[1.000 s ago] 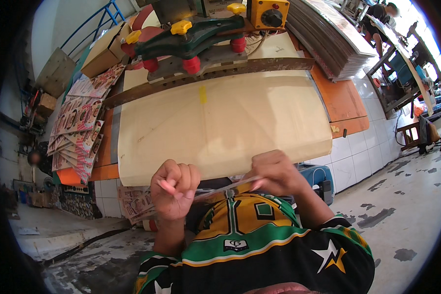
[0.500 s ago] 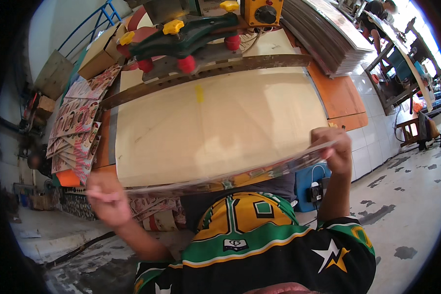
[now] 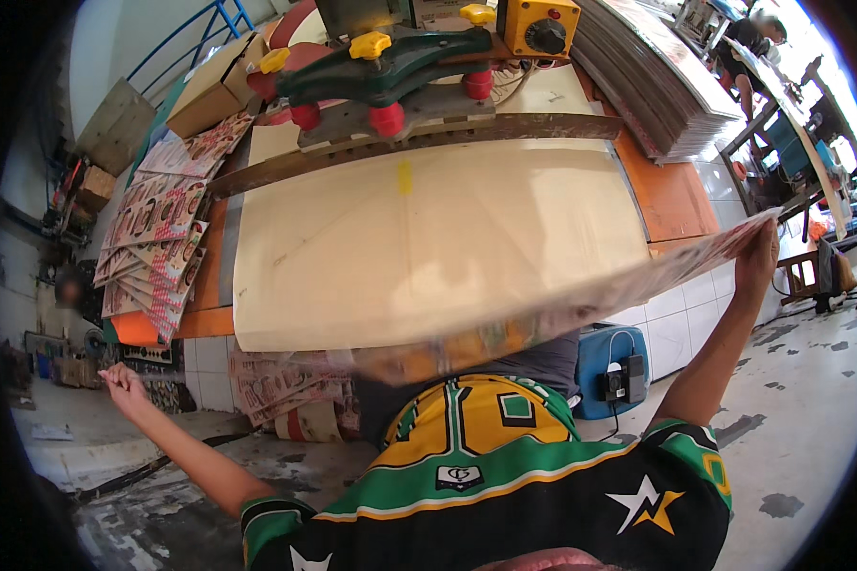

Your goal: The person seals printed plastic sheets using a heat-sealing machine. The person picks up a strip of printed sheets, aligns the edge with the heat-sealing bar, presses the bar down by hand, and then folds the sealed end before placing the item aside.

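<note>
Outstretched, the left hand [image 3: 122,383] and right hand [image 3: 758,259] pinch a long printed sheet [image 3: 543,319] over the worktable [image 3: 428,238]; unsupported, its blurred middle could sag or tear.

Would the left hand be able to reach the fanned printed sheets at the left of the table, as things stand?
Probably yes: the left hand is out wide below the fanned printed sheets with nothing between, though it seems to hold the end of the long printed sheet.
</note>
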Tool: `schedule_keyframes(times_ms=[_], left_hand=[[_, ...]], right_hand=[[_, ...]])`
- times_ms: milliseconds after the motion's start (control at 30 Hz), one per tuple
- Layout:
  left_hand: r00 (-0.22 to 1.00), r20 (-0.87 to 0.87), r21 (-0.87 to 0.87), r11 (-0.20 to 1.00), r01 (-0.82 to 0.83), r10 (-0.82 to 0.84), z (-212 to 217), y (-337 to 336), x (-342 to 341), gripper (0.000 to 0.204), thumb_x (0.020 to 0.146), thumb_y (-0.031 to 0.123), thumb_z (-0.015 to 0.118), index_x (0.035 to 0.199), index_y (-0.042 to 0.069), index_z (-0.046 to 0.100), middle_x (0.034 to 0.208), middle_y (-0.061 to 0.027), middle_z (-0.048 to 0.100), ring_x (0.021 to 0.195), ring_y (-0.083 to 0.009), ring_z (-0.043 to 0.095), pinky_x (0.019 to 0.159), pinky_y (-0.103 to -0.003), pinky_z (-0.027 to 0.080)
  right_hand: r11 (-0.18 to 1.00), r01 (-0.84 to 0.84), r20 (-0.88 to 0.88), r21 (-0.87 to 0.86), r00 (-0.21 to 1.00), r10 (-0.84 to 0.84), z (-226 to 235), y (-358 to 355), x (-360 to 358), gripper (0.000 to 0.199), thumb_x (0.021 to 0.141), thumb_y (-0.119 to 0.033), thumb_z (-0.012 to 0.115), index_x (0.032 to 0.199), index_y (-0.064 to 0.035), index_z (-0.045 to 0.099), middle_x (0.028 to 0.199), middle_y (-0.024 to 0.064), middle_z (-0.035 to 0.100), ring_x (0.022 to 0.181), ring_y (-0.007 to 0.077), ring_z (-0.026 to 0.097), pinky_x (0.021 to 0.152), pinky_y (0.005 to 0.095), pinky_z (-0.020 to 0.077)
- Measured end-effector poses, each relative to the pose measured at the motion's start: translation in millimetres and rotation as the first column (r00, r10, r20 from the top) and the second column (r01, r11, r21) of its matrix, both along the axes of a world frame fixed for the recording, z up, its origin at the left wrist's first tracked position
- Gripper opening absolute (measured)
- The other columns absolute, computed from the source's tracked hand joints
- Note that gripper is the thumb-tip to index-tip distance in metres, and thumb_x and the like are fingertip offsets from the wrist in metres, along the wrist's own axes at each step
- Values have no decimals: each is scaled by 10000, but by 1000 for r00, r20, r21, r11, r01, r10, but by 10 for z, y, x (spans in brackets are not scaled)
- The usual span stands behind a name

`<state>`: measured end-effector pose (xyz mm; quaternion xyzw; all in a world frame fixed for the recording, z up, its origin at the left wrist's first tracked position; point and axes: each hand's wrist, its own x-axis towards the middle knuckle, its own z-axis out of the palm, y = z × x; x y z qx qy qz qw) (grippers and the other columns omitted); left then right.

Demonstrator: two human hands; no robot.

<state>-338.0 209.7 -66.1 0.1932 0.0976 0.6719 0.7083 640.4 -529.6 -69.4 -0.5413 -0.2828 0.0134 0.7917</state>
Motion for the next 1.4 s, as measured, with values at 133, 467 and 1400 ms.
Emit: schedule_keyframes(times_ms=[133, 467, 1400], left_hand=[[959, -277, 14, 998, -53, 55, -50, -220, 713, 282, 1103, 210, 522, 870, 57, 477, 748, -11, 439, 574, -92, 393, 436, -228, 307], [430, -898, 172, 973, 154, 91, 141, -1708, 3287, 279, 993, 142, 632, 1260, 71, 594, 914, 44, 513, 743, -30, 432, 649, -184, 352], [210, -621, 701, 416, 579, 755, 557, -2099, 5399, 123, 904, 70, 727, 982, 1, 662, 912, -99, 666, 841, -272, 602, 751, -371, 494]], right_hand=[[996, -88, 46, -25, 995, 89, -8, 42, 83, 309, 1100, -334, 531, 1204, -59, 628, 1027, 26, 660, 951, 123, 637, 851, 305, 514], [982, 144, -82, 126, 988, -134, -272, 727, -65, 382, 1098, -309, 538, 1298, 9, 609, 1209, 74, 669, 1095, 150, 643, 957, 330, 521], [988, 155, -84, -14, 984, -155, -544, 1187, -293, 437, 1114, -397, 476, 1155, -1, 656, 1102, 72, 693, 995, 133, 650, 907, 298, 523]])
